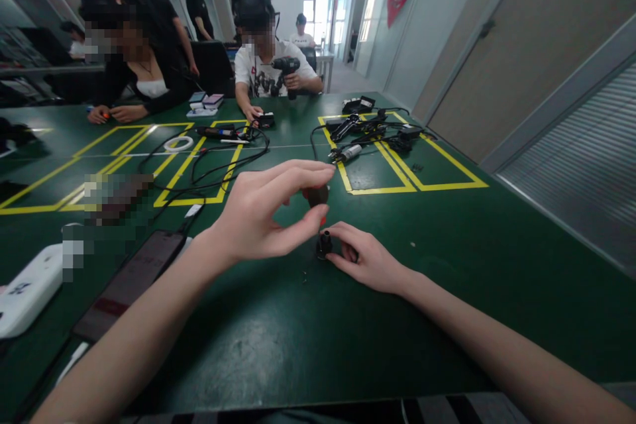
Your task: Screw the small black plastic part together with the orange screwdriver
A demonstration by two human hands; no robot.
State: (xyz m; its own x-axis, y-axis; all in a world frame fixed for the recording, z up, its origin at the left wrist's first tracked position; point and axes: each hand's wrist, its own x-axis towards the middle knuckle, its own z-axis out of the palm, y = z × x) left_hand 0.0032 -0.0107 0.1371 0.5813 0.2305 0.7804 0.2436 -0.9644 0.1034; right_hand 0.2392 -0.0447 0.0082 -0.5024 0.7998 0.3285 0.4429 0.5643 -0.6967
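My left hand (268,209) is raised over the table, thumb and fingers curled around the black-and-red handle of what looks like a screwdriver (318,197). Its thin shaft points down toward a small black cylindrical part (324,246), which stands upright on the green table. The tip of the shaft is hard to make out. Low on the tabletop, my right hand (370,257) pinches this part from the right with thumb and fingers.
Yellow tape outlines (377,189) mark the green table (447,265). Black cables and tools (365,129) lie beyond my hands. On the left are a phone (134,278), a white power strip (34,288) and a cable coil (179,144). Across sits a person (278,56) with a power drill (287,69).
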